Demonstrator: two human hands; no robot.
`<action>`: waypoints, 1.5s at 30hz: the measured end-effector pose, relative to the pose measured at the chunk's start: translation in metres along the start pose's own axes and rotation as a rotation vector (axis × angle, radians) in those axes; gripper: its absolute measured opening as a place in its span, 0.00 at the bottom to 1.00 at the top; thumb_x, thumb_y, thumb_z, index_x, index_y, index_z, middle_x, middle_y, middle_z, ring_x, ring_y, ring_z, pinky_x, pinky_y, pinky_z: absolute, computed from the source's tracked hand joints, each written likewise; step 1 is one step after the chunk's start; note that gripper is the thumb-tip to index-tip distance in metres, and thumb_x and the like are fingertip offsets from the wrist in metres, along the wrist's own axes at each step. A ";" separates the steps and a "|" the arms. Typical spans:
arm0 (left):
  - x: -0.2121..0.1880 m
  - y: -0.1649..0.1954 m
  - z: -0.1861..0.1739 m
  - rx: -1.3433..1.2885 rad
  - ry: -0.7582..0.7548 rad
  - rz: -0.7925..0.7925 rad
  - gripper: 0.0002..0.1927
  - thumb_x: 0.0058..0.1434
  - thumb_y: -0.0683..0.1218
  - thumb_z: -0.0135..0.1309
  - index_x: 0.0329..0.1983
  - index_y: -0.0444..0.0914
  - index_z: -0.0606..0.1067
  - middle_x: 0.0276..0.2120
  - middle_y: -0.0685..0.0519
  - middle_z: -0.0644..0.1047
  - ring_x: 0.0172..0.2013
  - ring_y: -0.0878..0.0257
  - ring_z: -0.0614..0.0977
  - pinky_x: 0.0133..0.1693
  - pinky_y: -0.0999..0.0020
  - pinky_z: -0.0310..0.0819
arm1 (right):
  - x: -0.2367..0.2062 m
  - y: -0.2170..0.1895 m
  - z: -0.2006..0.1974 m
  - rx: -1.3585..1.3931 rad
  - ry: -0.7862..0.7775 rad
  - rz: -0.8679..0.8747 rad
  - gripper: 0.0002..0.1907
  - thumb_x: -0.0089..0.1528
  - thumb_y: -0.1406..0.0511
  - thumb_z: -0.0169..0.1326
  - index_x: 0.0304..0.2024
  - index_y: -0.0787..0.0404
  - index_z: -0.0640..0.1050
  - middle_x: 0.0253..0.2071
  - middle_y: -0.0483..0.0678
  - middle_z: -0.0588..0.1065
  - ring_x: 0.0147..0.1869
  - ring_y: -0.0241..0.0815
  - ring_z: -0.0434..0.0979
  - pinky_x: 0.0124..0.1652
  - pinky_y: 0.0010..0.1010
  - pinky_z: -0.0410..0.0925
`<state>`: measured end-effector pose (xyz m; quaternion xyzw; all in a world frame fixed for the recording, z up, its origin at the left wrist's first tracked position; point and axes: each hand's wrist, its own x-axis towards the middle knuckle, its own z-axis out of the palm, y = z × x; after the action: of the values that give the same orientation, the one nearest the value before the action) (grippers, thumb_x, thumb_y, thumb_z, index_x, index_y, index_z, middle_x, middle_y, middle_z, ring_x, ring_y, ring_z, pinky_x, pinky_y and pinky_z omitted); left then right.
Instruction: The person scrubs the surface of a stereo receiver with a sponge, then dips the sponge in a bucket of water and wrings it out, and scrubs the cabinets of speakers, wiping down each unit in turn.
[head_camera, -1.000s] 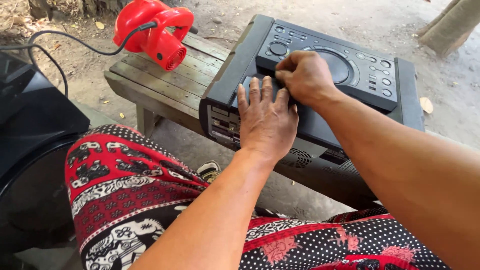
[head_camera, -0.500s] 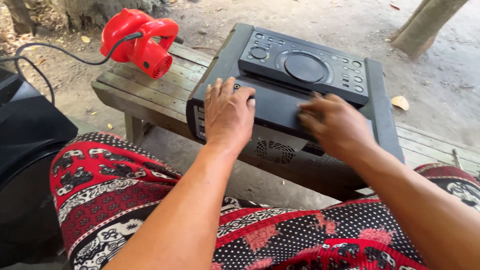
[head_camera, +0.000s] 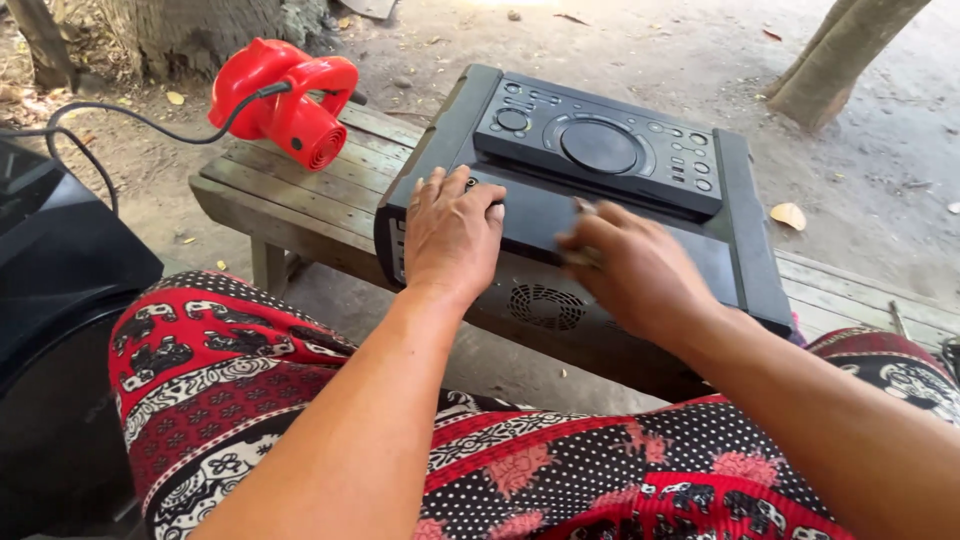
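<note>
While a red blower (head_camera: 285, 100) sits at the left of the wooden bench (head_camera: 300, 195), the black stereo unit (head_camera: 590, 190) lies to its right. The left hand (head_camera: 452, 235) rests open and flat on the unit's near left corner. The right hand (head_camera: 635, 270), blurred, curls around a thin tool on the near top panel; I cannot tell how firmly it grips.

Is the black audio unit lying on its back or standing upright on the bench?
Lying flat: the black audio unit rests on the wooden bench, control panel facing up, left hand pressed flat on it.
</note>
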<state>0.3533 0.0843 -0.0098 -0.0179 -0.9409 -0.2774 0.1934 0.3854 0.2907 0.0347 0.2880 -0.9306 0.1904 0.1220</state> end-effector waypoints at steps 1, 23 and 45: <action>0.001 0.001 0.002 0.000 0.008 0.003 0.14 0.66 0.51 0.51 0.53 0.49 0.80 0.66 0.47 0.69 0.69 0.47 0.61 0.70 0.54 0.45 | -0.011 0.007 -0.007 -0.032 0.004 0.035 0.12 0.58 0.65 0.62 0.43 0.60 0.79 0.43 0.54 0.75 0.48 0.60 0.77 0.45 0.47 0.69; -0.033 0.054 -0.017 -0.612 0.018 -0.220 0.20 0.66 0.58 0.49 0.44 0.37 0.79 0.35 0.42 0.82 0.39 0.47 0.85 0.43 0.54 0.77 | 0.027 -0.016 0.021 1.282 -0.144 0.679 0.18 0.69 0.58 0.47 0.49 0.65 0.79 0.37 0.46 0.80 0.37 0.36 0.80 0.40 0.31 0.75; 0.007 0.016 -0.024 -0.485 0.153 -0.230 0.16 0.61 0.47 0.56 0.49 0.34 0.74 0.38 0.43 0.82 0.38 0.52 0.86 0.41 0.56 0.79 | 0.005 0.011 -0.002 0.756 0.181 0.865 0.10 0.67 0.62 0.53 0.46 0.60 0.81 0.41 0.44 0.82 0.41 0.35 0.79 0.39 0.28 0.71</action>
<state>0.3575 0.0843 0.0196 0.0642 -0.8255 -0.5152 0.2212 0.3748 0.2975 0.0352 -0.1124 -0.8169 0.5657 0.0007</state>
